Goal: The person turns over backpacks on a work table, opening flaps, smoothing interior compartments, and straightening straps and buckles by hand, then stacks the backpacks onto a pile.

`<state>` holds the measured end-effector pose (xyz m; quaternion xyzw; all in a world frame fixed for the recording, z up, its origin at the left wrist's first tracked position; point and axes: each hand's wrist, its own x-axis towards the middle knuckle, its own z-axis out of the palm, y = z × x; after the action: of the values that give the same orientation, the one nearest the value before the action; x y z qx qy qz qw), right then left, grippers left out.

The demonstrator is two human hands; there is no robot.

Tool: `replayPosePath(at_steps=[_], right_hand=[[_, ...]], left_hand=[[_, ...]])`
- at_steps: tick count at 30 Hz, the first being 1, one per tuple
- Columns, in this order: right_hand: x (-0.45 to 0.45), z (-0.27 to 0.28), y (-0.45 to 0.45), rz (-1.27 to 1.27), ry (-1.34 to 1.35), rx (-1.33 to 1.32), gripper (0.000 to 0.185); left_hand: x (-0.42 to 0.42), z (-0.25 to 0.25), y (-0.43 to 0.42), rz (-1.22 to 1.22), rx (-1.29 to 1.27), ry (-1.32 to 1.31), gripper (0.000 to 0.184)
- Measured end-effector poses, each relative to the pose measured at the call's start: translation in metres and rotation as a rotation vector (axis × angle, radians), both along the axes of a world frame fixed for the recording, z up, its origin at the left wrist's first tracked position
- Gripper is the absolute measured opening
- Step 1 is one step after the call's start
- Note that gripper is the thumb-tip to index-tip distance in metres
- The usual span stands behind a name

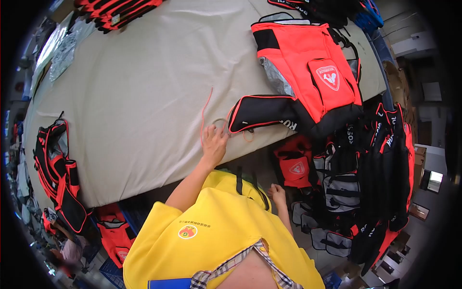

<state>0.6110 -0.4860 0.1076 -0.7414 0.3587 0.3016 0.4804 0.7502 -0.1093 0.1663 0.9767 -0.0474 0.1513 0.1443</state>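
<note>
My left hand (pixel 215 139) rests on the cloth-covered table (pixel 144 106) near its front edge. Its fingers are bent and closed; whatever lies under them is hidden. Just beyond the fingertips shows a thin greyish loop (pixel 220 120), its kind unclear. A thin orange-red cord (pixel 207 108) runs up the cloth beside this hand. To its right lies a red and black backpack (pixel 308 62) with a white shield logo, its black end section (pixel 262 113) stretching toward my fingers. My right hand (pixel 277 194) hangs below the table edge, fingers curled, with nothing visible in them.
Several red and black bags (pixel 380 159) hang or are stacked at the right. Another bag (pixel 57 168) lies on the table's left side, and red-trimmed pieces (pixel 118 12) are stacked at the far edge. A person (pixel 72 248) is at the lower left.
</note>
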Motion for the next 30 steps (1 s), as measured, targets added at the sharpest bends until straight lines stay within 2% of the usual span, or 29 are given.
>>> replayPosePath(at_steps=[2,3,5,7,8,9,10,12,14,15,17,18,20,21,22,24,25,27,28,29,30], right_hand=[[0.003,-0.008,-0.001,0.187,-0.073,-0.076,0.038],[0.003,-0.01,-0.002,0.198,-0.099,-0.071,0.038],[0.006,-0.006,0.003,0.436,-0.255,-0.17,0.036],[0.009,-0.002,0.013,0.46,-0.293,-0.144,0.037],[0.009,0.0,0.019,0.575,-0.338,-0.176,0.038],[0.008,0.003,0.024,0.692,-0.383,-0.213,0.039],[0.006,0.011,0.034,0.729,-0.432,-0.214,0.042],[0.007,0.024,0.062,0.681,-0.476,-0.09,0.036],[0.01,0.07,0.105,0.544,-0.473,0.283,0.033],[0.012,0.114,0.133,0.394,-0.462,0.587,0.033],[0.014,0.223,0.172,0.389,-0.606,1.004,0.033],[0.012,0.267,0.184,0.347,-0.618,1.314,0.038],[0.004,0.348,0.202,0.389,-0.665,1.871,0.059],[-0.006,0.38,0.211,0.402,-0.637,2.103,0.069],[-0.019,0.415,0.212,0.474,-0.631,2.116,0.072],[-0.037,0.456,0.236,0.617,-0.623,2.326,0.069],[-0.049,0.468,0.259,0.628,-0.654,2.445,0.066],[-0.064,0.481,0.298,0.787,-0.616,2.488,0.065],[-0.071,0.489,0.322,0.803,-0.591,2.501,0.065],[-0.085,0.491,0.325,0.693,-0.523,2.611,0.063],[-0.104,0.496,0.357,0.563,-0.445,2.711,0.061]], left_hand=[[0.007,-0.004,-0.001,-0.029,0.013,-0.101,0.014],[0.005,-0.004,-0.003,-0.016,0.073,-0.017,0.015],[0.003,-0.007,-0.008,0.012,0.137,0.049,0.015],[-0.001,-0.011,-0.011,-0.101,-0.054,0.052,0.024],[-0.009,-0.013,-0.011,-0.096,-0.043,0.038,0.024],[-0.019,-0.016,-0.013,-0.077,0.023,-0.086,0.031],[-0.029,-0.015,-0.017,-0.054,0.086,-0.211,0.039],[-0.078,-0.007,-0.022,0.043,0.02,-0.139,0.047],[-0.143,0.006,-0.024,0.077,-0.171,-0.018,0.044],[-0.176,0.003,-0.017,0.096,-0.21,0.002,0.042],[-0.244,-0.005,0.003,0.235,-0.298,0.075,0.036],[-0.279,-0.024,0.021,0.385,-0.441,0.263,0.034],[-0.344,-0.054,0.06,0.874,-0.691,0.68,0.04],[-0.391,-0.103,0.085,1.07,-0.737,0.73,0.041],[-0.445,-0.15,0.105,1.165,-0.679,0.775,0.041],[-0.509,-0.139,0.114,1.563,-0.693,0.975,0.044],[-0.53,-0.137,0.114,1.576,-0.715,0.956,0.044],[-0.579,-0.144,0.118,1.568,-0.788,0.938,0.042],[-0.588,-0.134,0.114,1.638,-0.966,0.86,0.04],[-0.595,-0.129,0.114,1.702,-1.141,0.771,0.038],[-0.73,-0.102,0.077,1.726,-1.149,0.764,0.038]])
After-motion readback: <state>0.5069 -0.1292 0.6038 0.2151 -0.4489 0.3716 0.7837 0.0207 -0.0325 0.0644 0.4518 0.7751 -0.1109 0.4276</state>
